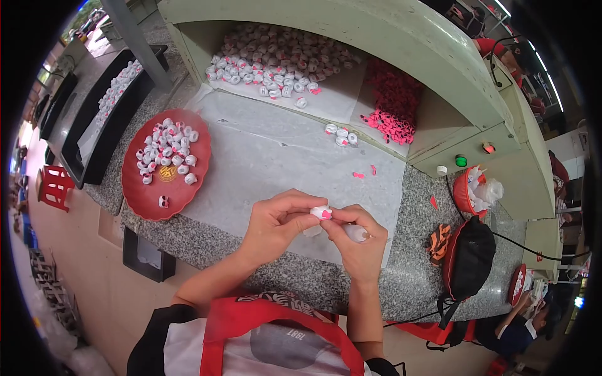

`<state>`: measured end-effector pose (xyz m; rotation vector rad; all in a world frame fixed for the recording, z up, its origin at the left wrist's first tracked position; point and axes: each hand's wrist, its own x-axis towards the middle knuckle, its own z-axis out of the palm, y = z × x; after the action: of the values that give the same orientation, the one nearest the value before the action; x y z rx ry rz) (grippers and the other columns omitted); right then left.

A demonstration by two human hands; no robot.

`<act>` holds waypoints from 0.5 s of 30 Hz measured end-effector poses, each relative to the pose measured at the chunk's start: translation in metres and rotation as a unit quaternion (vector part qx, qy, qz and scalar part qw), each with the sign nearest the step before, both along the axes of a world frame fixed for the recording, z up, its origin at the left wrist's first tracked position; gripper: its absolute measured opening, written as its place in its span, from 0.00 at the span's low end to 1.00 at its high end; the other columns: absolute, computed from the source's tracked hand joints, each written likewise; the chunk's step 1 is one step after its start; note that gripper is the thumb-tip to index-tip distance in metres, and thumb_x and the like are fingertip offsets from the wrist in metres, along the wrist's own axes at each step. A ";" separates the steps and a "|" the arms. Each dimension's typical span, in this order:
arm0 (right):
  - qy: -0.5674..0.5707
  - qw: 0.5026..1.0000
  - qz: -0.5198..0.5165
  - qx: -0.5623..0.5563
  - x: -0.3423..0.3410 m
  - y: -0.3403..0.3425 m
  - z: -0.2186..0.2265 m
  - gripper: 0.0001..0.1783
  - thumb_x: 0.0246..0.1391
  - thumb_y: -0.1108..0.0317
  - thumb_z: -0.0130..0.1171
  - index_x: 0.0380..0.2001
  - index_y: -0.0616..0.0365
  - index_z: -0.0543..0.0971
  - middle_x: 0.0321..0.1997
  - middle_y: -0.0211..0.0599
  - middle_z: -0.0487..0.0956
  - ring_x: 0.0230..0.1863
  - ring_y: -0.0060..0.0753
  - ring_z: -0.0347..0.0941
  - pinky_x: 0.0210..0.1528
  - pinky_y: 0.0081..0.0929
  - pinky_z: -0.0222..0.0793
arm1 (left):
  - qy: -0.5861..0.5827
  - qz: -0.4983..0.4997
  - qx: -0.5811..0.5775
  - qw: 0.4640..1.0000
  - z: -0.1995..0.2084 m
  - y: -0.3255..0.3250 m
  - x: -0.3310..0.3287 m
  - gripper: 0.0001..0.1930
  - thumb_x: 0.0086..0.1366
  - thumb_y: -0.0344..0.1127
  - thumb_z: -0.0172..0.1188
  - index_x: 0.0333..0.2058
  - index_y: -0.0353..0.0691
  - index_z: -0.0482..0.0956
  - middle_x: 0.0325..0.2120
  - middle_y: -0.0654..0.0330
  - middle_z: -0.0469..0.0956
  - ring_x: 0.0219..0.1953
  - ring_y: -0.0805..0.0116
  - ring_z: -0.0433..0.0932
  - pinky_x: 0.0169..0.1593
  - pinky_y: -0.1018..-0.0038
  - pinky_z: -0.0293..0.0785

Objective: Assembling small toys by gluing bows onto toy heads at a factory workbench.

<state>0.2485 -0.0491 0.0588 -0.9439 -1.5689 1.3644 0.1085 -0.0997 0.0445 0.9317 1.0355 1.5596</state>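
Between my two hands, above the paper sheet, is a small white figurine head with a pink bow-like piece on it. My left hand pinches it from the left with thumb and fingers. From the other side, the thumb and finger of my right hand grip it at the pink piece. A small whitish bottle-like object is tucked in my right palm, partly hidden by the fingers. Beyond my hands lie a few white heads and loose pink pieces.
Left on the granite bench stands a red scalloped plate of white heads. Under the green-grey hood lie a heap of white heads and a pink pile. Right are a red basket and a black bag.
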 end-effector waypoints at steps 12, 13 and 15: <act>0.033 0.994 -0.035 -0.096 -0.003 -0.001 -0.013 0.07 0.41 0.80 0.58 0.27 0.65 0.75 0.24 0.32 0.74 0.21 0.16 0.68 0.22 0.12 0.65 | -0.004 0.028 -0.011 1.000 -0.005 0.004 0.008 0.12 0.54 0.20 0.52 0.40 0.29 0.73 0.37 0.55 0.74 0.40 0.69 0.73 0.44 0.76 0.70; 0.033 0.994 -0.035 -0.095 -0.002 -0.002 -0.013 0.07 0.41 0.80 0.58 0.27 0.65 0.75 0.24 0.32 0.74 0.21 0.16 0.68 0.22 0.12 0.65 | -0.004 0.028 -0.010 1.000 -0.005 0.003 0.009 0.12 0.54 0.20 0.52 0.40 0.29 0.73 0.37 0.55 0.74 0.40 0.69 0.73 0.44 0.76 0.70; 0.042 0.994 -0.035 -0.091 -0.003 -0.003 -0.013 0.07 0.41 0.80 0.58 0.28 0.65 0.74 0.23 0.31 0.74 0.21 0.15 0.68 0.22 0.12 0.65 | 0.000 0.035 -0.006 0.999 -0.005 0.002 0.010 0.12 0.54 0.20 0.52 0.40 0.29 0.73 0.36 0.55 0.74 0.39 0.68 0.74 0.44 0.76 0.70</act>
<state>0.2456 -0.0524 0.0457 -1.0276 -1.3534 1.4964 0.1185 -0.0977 0.0391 0.8955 1.0877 1.6093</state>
